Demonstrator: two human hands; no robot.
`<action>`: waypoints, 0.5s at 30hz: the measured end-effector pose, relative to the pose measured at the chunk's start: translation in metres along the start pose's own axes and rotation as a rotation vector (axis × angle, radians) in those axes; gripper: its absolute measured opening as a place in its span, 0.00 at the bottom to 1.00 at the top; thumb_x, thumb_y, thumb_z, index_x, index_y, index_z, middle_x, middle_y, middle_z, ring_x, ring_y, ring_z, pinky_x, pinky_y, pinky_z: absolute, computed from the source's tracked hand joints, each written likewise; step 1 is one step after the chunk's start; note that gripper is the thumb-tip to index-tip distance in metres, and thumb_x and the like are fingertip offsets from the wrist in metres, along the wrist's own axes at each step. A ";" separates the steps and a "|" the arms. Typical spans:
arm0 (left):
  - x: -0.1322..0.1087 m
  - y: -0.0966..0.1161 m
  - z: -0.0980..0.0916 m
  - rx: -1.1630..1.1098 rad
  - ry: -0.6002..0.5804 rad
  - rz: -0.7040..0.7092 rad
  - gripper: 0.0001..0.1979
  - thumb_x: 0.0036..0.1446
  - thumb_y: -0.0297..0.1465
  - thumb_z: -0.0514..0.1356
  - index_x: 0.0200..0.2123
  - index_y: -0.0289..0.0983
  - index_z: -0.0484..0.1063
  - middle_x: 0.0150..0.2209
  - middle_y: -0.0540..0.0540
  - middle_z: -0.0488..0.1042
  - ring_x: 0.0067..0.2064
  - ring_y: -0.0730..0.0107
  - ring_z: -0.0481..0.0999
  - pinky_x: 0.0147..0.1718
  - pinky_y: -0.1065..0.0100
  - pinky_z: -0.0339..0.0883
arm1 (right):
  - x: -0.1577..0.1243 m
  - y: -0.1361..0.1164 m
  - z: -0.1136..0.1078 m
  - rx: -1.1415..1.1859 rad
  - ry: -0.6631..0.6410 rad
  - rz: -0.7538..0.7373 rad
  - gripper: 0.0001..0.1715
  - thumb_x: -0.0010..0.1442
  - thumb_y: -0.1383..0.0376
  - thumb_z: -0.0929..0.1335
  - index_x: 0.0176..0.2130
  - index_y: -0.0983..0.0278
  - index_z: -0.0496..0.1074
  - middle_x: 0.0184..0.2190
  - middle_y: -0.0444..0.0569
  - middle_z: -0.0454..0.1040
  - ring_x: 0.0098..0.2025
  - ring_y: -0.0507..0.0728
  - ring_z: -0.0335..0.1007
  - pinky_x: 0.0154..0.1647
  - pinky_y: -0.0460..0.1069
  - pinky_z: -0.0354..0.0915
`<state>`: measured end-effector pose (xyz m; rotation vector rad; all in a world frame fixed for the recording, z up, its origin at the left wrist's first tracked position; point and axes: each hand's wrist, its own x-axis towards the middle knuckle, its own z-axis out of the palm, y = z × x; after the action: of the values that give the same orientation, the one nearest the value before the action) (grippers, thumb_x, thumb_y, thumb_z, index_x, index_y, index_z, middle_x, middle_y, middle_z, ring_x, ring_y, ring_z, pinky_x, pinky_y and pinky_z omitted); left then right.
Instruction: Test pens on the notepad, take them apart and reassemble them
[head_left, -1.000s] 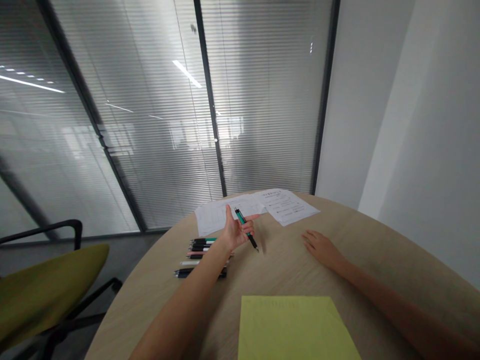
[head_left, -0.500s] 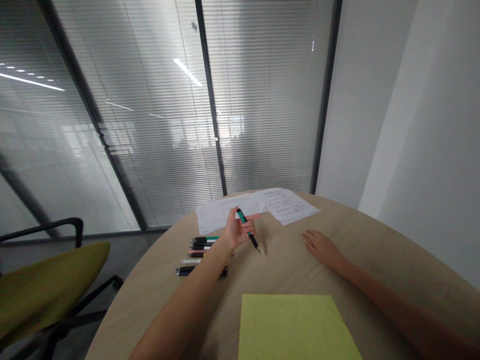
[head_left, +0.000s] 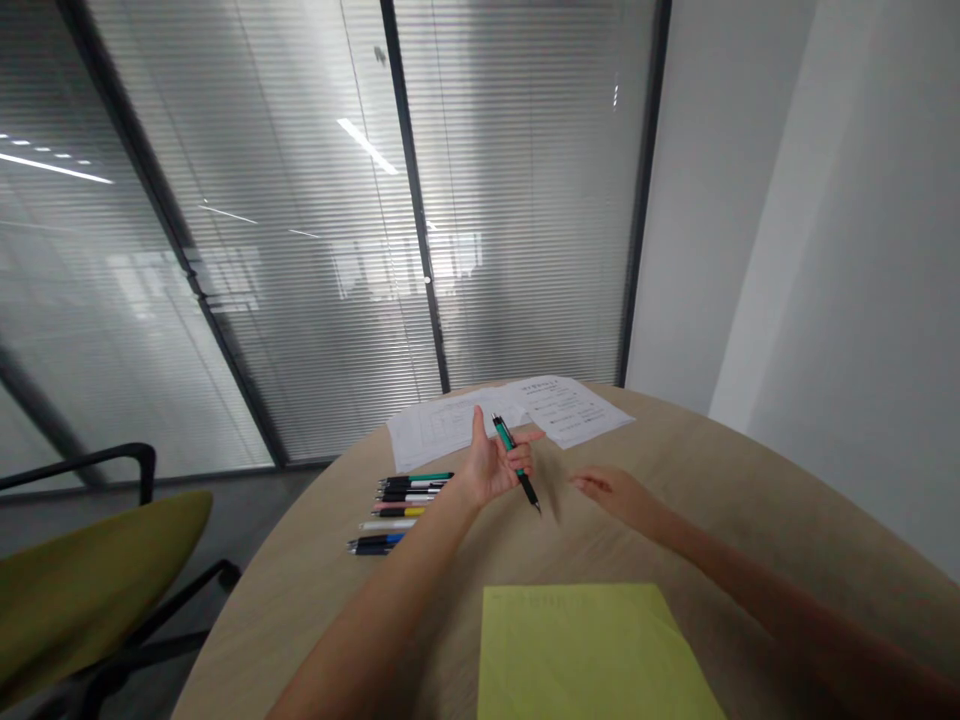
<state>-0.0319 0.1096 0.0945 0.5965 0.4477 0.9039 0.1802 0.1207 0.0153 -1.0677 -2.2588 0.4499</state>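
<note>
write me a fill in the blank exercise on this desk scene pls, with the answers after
The left hand holds a pen whose writing tip points ____ rather than up.
The large sheet nearest the person is coloured ____.
The white papers lie near the ____ edge of the table.
The chair stands to the table's ____ in the picture.
Missing words: down; yellow; far; left

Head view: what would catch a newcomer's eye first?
Probably the yellow sheet, the brightest patch of colour, at the bottom centre on the table. Beyond it, the left hand holds a green-and-black pen with its tip slanting downward. More pens lie in a row left of that hand.
</note>
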 end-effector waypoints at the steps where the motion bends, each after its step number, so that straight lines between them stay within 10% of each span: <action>1: 0.001 -0.003 0.003 0.011 -0.005 -0.012 0.47 0.46 0.60 0.34 0.36 0.23 0.71 0.13 0.56 0.49 0.15 0.74 0.51 0.19 0.71 0.56 | 0.001 -0.013 0.002 0.090 -0.063 -0.007 0.16 0.57 0.59 0.59 0.35 0.63 0.71 0.31 0.48 0.72 0.32 0.53 0.66 0.33 0.48 0.62; 7: 0.000 -0.019 0.022 0.096 0.010 -0.069 0.44 0.49 0.58 0.33 0.38 0.25 0.69 0.14 0.54 0.55 0.16 0.73 0.55 0.20 0.71 0.56 | 0.001 -0.062 0.015 0.423 -0.171 0.099 0.14 0.50 0.57 0.65 0.25 0.65 0.65 0.17 0.39 0.59 0.20 0.48 0.54 0.20 0.43 0.51; 15: -0.004 -0.020 0.036 0.281 0.017 0.005 0.34 0.55 0.53 0.36 0.40 0.31 0.66 0.29 0.43 0.70 0.31 0.66 0.69 0.32 0.69 0.58 | -0.020 -0.054 0.006 0.565 -0.033 0.239 0.14 0.46 0.55 0.66 0.24 0.63 0.61 0.17 0.38 0.58 0.18 0.46 0.52 0.17 0.42 0.51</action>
<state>-0.0011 0.0860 0.1088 0.8471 0.5940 0.8568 0.1550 0.0709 0.0317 -1.0235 -1.8566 1.1316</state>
